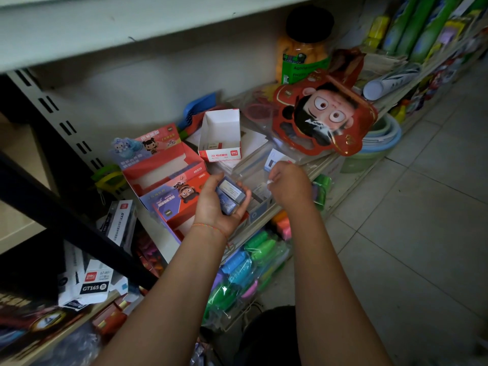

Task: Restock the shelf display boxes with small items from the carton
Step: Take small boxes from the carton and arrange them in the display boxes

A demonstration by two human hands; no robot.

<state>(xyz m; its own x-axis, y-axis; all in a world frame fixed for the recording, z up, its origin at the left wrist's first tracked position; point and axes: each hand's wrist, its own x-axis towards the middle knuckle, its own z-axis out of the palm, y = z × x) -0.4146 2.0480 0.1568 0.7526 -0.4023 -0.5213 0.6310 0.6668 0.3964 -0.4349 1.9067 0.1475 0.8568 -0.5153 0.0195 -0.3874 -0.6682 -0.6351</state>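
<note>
Left hand [220,204] grips small blue-grey boxes [231,195] over the shelf's front edge [269,220]; right hand [289,184] pinches a white scrap [270,182]; open white display box [220,134] behind.

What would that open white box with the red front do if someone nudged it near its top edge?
The white box would probably slide or tip easily: it stands tall, looks like thin card, and seems almost empty, so likely light. Its walls may flex if squeezed. Papers beside it might stop it sliding to that side.

The white display box [220,136] is showing "2B" and "deli"; a white package [93,283] is reading "GT16S".
</note>
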